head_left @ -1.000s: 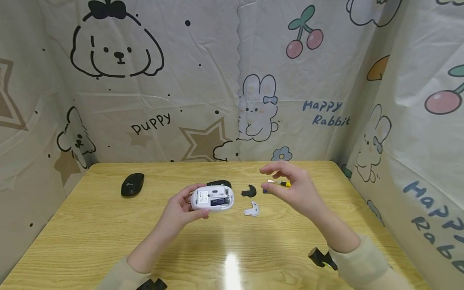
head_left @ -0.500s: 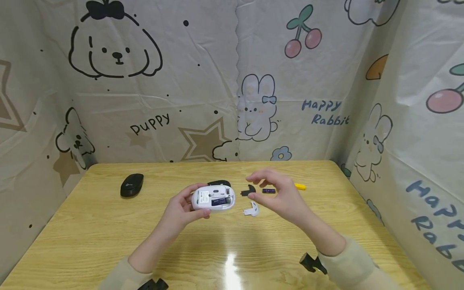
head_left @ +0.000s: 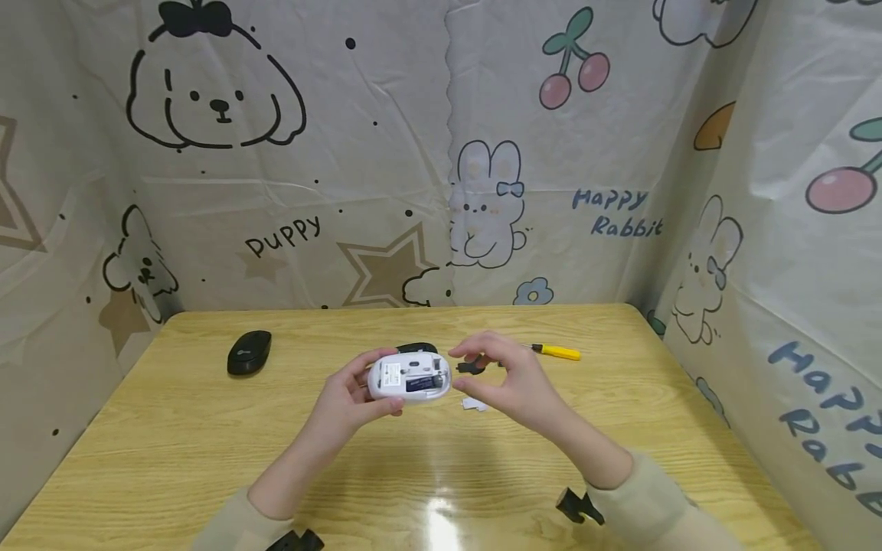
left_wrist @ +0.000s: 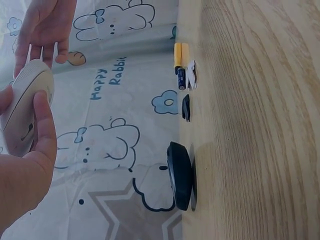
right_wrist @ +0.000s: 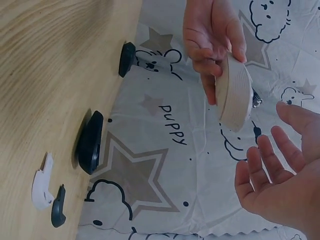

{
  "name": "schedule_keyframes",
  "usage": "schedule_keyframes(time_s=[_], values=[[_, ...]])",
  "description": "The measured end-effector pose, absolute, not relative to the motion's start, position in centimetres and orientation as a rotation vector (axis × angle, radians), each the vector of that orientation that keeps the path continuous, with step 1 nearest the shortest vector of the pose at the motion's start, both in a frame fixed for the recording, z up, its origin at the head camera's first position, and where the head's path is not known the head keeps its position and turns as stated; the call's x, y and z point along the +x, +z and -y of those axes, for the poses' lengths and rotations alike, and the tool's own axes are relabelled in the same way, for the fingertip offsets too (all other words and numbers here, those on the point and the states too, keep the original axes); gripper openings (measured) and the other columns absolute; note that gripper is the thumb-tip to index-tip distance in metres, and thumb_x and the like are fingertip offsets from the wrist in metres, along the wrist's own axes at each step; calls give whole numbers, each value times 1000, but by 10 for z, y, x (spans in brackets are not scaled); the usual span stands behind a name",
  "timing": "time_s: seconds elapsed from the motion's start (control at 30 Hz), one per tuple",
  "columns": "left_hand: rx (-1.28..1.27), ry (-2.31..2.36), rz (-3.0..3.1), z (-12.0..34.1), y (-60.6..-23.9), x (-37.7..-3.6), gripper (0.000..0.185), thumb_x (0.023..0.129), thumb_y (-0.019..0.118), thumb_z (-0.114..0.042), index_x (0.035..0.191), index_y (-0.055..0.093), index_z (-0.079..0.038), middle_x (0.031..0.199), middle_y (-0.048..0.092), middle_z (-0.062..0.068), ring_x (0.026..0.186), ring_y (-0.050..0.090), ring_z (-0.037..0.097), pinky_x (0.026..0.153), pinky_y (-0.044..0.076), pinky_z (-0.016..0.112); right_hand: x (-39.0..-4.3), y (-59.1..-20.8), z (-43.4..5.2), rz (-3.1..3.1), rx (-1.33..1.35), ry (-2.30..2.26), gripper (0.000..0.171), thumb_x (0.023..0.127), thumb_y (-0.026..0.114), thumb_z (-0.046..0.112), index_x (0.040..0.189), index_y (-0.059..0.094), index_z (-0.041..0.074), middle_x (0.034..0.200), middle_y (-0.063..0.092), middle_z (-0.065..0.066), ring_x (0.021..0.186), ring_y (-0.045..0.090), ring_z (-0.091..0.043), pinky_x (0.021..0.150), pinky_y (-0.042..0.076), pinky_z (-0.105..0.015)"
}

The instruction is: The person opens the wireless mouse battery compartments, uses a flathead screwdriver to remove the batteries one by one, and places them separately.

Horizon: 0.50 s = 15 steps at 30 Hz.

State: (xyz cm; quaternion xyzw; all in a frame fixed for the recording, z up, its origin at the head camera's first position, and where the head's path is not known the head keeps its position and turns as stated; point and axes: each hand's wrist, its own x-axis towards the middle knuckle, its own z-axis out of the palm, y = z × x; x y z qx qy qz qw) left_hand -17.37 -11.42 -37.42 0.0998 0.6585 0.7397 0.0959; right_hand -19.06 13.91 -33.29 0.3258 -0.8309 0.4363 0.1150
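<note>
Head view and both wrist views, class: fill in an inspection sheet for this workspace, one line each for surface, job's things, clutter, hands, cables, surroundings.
Surface: wooden table, glare patch near front edge.
Job's things: white mouse, underside up, compartment open; white cover and black cover lying on the table.
Clutter: black mouse far left; second black mouse; yellow screwdriver; battery.
Hands: left hand grips the white mouse; right hand beside it, fingers relaxed, holding nothing.
Cables: nothing seen.
Surroundings: cartoon-printed cloth on three sides.

Three computer mice: one white, two black. Two battery covers: one black, one white. One yellow-handled screwdriver. One loose battery. One desk.
</note>
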Motion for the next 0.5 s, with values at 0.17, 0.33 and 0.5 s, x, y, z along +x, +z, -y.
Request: schedule_keyframes(time_s=[0.17,0.33,0.5], values=[[322,2202,-1935,114,-375,-174,67,77,76,-1,136,45,-10,125,51,21,99,62,26,79,58,35,-181,-322,-130,2475,937,1287,28,78,77,10,105,68,9,105,65,-2,87,57,-12,78,52,-25],[317,2194,-1937,113,-375,-173,68,76,77,-3,136,46,-12,125,51,20,101,61,25,79,57,34,-190,-338,-130,2477,951,1275,29,78,78,16,105,69,14,107,64,2,90,56,-12,79,51,-24],[309,2185,-1947,113,-373,-173,68,76,77,-4,136,46,-12,125,51,19,102,61,25,79,57,33,-192,-343,-129,2482,974,1259,25,79,77,24,102,70,20,105,63,8,89,54,-10,80,51,-26]])
